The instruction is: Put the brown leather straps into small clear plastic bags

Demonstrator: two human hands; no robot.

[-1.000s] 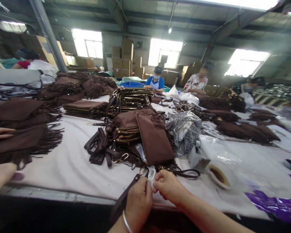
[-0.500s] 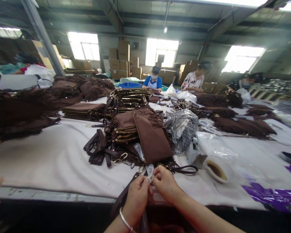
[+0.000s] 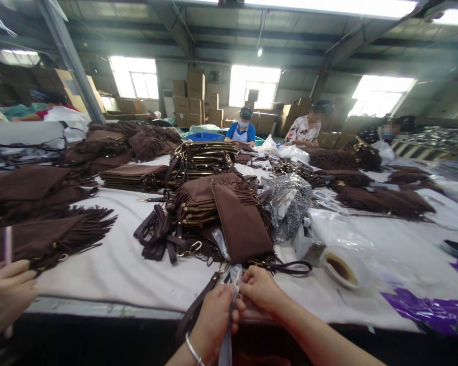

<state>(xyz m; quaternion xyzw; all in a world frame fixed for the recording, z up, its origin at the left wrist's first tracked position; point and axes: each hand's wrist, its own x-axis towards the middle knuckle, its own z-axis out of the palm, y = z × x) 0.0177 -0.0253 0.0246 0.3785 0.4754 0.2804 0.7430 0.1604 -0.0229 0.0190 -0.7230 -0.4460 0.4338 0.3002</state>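
Observation:
At the table's front edge, my left hand (image 3: pixel 218 311), with a bangle at the wrist, is closed around a clear plastic wrapping (image 3: pixel 235 273). A thin greyish bundle of strips (image 3: pixel 226 343) hangs down from that fist. The bent fingers of my right hand (image 3: pixel 260 288) pinch the same wrapping close to my left fingertips; the exact spot is partly hidden. Just beyond lies a brown pouch (image 3: pixel 244 223) with fringe, on top of a stack of similar pouches. A brown strap (image 3: pixel 199 304) with a gold clasp runs down beside my left hand.
Coiled brown straps (image 3: pixel 156 231) lie left of the stack. To the right are a crumpled speckled bag (image 3: pixel 288 203), a bowl of brown liquid (image 3: pixel 341 267) and purple plastic (image 3: pixel 427 307). A co-worker's hands (image 3: pixel 11 292) hold a pale stick at far left; other people sit across the table.
My hands have shifted slightly downward, and the greyish bundle below my left hand shows more. At left, the co-worker's hands have come further into view, and a fringed pouch now lies flat there.

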